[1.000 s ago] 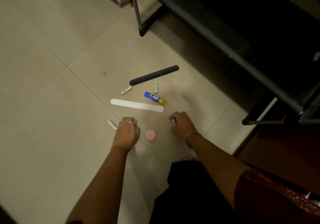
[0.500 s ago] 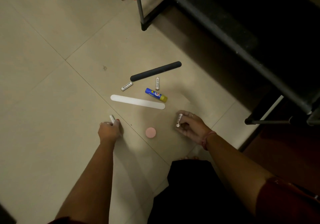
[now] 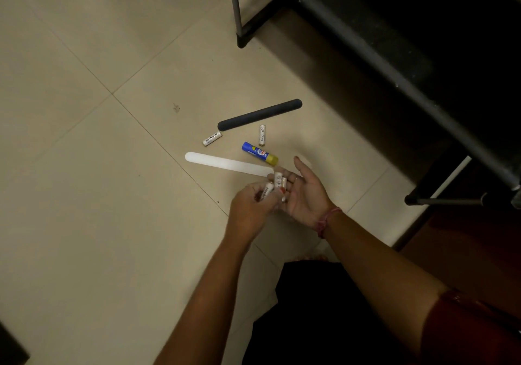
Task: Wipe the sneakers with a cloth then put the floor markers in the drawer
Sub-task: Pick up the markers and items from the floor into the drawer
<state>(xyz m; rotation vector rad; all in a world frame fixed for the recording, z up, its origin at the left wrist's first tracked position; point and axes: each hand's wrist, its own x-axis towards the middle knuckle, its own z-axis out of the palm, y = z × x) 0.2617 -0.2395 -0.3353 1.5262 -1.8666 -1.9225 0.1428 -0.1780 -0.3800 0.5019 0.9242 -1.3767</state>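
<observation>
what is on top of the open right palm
Small white cylinders lie on the fingers of the right hand. The left hand pinches another white cylinder beside them. How many lie there is unclear, since the left hand's fingers cover part.

Bare tile floor left & front of hands gives free passage; black stick, white stick, glue stick clutter centre, dark frame blocks right.
</observation>
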